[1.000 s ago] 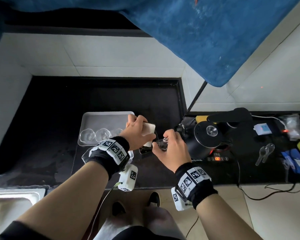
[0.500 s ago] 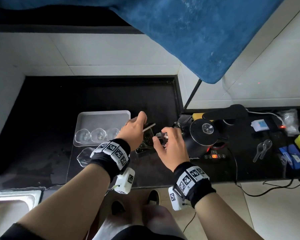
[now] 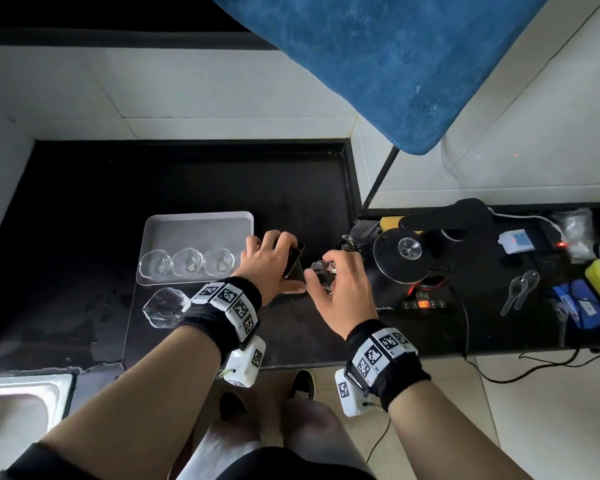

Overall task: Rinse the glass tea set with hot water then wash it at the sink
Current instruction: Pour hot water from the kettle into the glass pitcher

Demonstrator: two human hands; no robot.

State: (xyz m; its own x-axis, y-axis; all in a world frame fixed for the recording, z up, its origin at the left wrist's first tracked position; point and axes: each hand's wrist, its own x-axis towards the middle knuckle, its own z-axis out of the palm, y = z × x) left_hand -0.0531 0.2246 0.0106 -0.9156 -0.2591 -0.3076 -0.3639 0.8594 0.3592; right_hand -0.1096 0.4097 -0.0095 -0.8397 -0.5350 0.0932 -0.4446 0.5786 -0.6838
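Grips a small glass piece in the right hand, just left of the kettle; holds a dark flat thing in the left hand. Finds three glass cups on the tray, further left, nearer to the left hand

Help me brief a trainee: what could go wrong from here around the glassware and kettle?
1. The right hand pinches a small glass piece close beside the kettle, whose base display is lit; a knuckle could brush a hot surface.
2. The left hand grips a dark object close to that glass; they may clink and chip.
3. The glass vessel lies outside the tray, by the left wristband; a pull back might knock it.
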